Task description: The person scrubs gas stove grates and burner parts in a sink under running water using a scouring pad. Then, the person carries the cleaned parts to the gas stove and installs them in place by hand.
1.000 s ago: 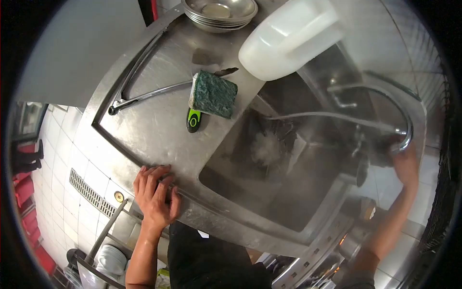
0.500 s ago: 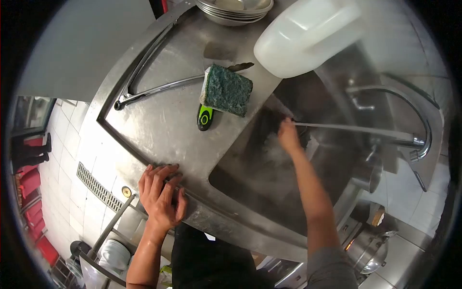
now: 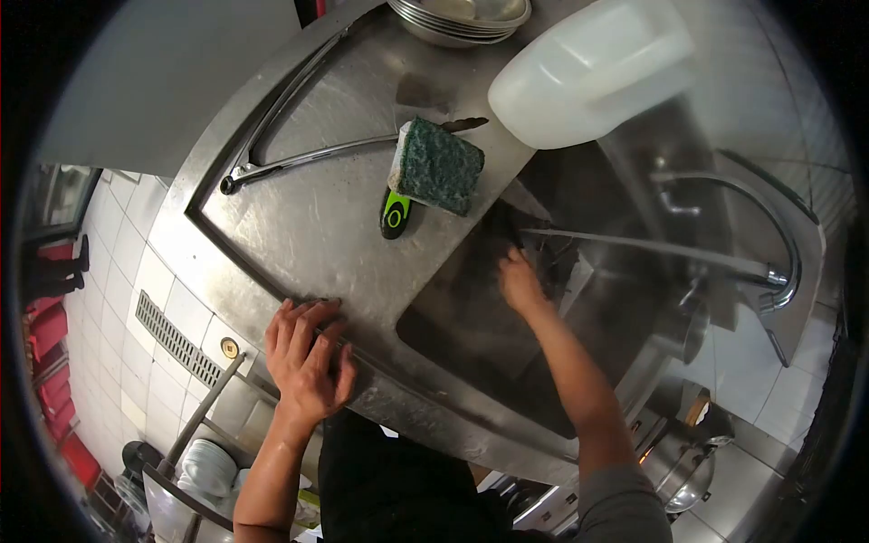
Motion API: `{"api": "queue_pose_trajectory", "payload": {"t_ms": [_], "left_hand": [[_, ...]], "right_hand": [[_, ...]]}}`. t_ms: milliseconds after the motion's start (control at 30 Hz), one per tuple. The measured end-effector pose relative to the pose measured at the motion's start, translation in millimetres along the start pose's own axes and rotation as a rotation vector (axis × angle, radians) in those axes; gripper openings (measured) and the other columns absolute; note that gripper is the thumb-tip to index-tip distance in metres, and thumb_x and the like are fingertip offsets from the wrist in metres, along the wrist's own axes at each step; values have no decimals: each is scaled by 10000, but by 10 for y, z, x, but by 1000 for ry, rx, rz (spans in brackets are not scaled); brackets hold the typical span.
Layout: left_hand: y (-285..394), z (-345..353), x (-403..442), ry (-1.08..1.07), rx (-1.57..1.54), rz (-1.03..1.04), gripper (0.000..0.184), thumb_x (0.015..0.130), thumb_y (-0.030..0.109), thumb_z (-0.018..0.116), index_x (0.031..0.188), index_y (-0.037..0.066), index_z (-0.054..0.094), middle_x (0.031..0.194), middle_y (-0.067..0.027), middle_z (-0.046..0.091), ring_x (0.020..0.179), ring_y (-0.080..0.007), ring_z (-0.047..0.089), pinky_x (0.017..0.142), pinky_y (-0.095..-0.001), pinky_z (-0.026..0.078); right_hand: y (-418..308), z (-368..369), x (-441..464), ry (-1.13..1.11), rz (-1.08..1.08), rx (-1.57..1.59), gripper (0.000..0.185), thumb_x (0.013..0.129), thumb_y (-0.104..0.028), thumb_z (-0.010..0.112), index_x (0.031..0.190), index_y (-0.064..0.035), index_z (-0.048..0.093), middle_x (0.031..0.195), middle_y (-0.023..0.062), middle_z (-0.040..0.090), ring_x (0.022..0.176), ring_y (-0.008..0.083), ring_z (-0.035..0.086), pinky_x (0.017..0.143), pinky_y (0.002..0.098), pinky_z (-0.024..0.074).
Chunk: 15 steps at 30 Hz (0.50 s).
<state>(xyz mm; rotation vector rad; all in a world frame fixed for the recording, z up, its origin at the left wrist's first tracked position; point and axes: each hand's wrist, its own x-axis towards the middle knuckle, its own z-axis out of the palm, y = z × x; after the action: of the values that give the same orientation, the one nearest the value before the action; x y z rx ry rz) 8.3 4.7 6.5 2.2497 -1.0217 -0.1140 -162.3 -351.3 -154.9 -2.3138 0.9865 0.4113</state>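
Observation:
My left hand [image 3: 308, 357] rests on the front rim of the steel counter, fingers bent and slightly apart, holding nothing. Inside the steel sink [image 3: 434, 335], my right hand [image 3: 522, 282] is closed around a slim dark handle [image 3: 512, 233]; steam and blur hide what kind of tool it is. A stream of water [image 3: 652, 246] runs from the faucet [image 3: 786, 262] to just above that hand. On the counter left of the sink, a green scouring sponge [image 3: 441, 167] lies over a green-and-black handle [image 3: 395, 215]. Long metal tongs [image 3: 308, 165] lie spread beside the sponge, partly beneath it.
A large white plastic jug [image 3: 588, 77] stands at the sink's back edge. Stacked metal bowls [image 3: 462, 23] sit at the counter's far side. White dishes [image 3: 208, 466] are on a cart at lower left. A metal pot [image 3: 679, 471] stands at lower right, by an orange glow.
My right hand has shifted left and toward me in the sink, and the dark handle now shows above it. My left hand stays on the rim. The view has shifted slightly.

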Motion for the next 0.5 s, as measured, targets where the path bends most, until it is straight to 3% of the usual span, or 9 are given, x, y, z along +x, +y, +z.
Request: {"api": "queue_pose_trajectory", "payload": {"t_ms": [33, 100, 200, 267, 300, 333, 367, 433, 500], "left_hand": [[-2, -12, 1, -7, 7, 6, 256, 660, 106, 650, 908, 42, 634, 1078, -111, 627, 1018, -313, 586, 1005, -496, 379], [-13, 2, -24, -7, 5, 0, 256, 662, 108, 650, 909, 43, 634, 1082, -110, 626, 1019, -312, 586, 1005, -495, 378], [-4, 16, 0, 10, -4, 5, 256, 666, 109, 650, 913, 44, 634, 1090, -109, 624, 1024, -310, 584, 1007, -495, 377], [-2, 0, 4, 12, -1, 13, 256, 667, 107, 650, 915, 44, 634, 1093, -108, 623, 1027, -310, 583, 1008, -494, 377], [3, 0, 9, 15, 4, 13, 256, 666, 103, 650, 915, 44, 635, 1093, -110, 623, 1030, -310, 582, 1008, -495, 377], [11, 6, 19, 21, 10, 14, 256, 665, 99, 650, 915, 43, 635, 1094, -111, 622, 1034, -311, 581, 1008, -496, 377], [11, 10, 26, 26, 9, 26, 256, 665, 99, 650, 915, 43, 635, 1094, -111, 622, 1034, -311, 581, 1008, -496, 377], [2, 9, 4, 5, 20, 12, 257, 663, 90, 651, 915, 41, 635, 1095, -114, 620, 1040, -311, 579, 1007, -500, 378], [-1, 16, -7, -7, 9, 20, 256, 663, 87, 652, 914, 40, 634, 1097, -116, 618, 1042, -312, 579, 1008, -502, 378]], "right_hand": [[-93, -84, -91, 31, -248, -288, 363, 747, -31, 612, 1106, -40, 658, 1252, 234, 554, 1091, 404, 556, 882, 436, 470], [-171, -465, -249, -118, -56, -139, 342, 766, -24, 607, 1105, -31, 653, 1194, 196, 602, 932, 376, 634, 862, 424, 498], [-268, -442, -596, 88, -96, -58, 319, 767, -52, 628, 1081, 0, 651, 1115, 223, 614, 927, 394, 627, 856, 441, 509], [-170, 26, -748, 291, -166, -271, 265, 798, -59, 593, 1040, 31, 653, 1049, 259, 610, 952, 404, 613, 885, 454, 496], [97, 505, -732, 105, -67, -387, 245, 825, -54, 541, 1021, 45, 650, 1053, 294, 600, 1030, 420, 582, 954, 451, 458], [85, 696, -744, -238, -449, -995, 260, 833, -33, 499, 1038, 39, 642, 1072, 282, 607, 1046, 414, 583, 958, 447, 455], [271, 961, -754, -231, -402, -643, 276, 815, -45, 521, 1050, 44, 634, 1085, 274, 613, 1054, 409, 585, 953, 447, 458], [171, 976, -732, -212, -349, -282, 298, 796, -57, 542, 1063, 48, 626, 1098, 266, 618, 1063, 403, 587, 948, 447, 462], [-541, 217, -667, -540, -116, -155, 336, 783, -93, 578, 1092, 28, 626, 1145, 240, 618, 1053, 380, 602, 930, 437, 471]]}}
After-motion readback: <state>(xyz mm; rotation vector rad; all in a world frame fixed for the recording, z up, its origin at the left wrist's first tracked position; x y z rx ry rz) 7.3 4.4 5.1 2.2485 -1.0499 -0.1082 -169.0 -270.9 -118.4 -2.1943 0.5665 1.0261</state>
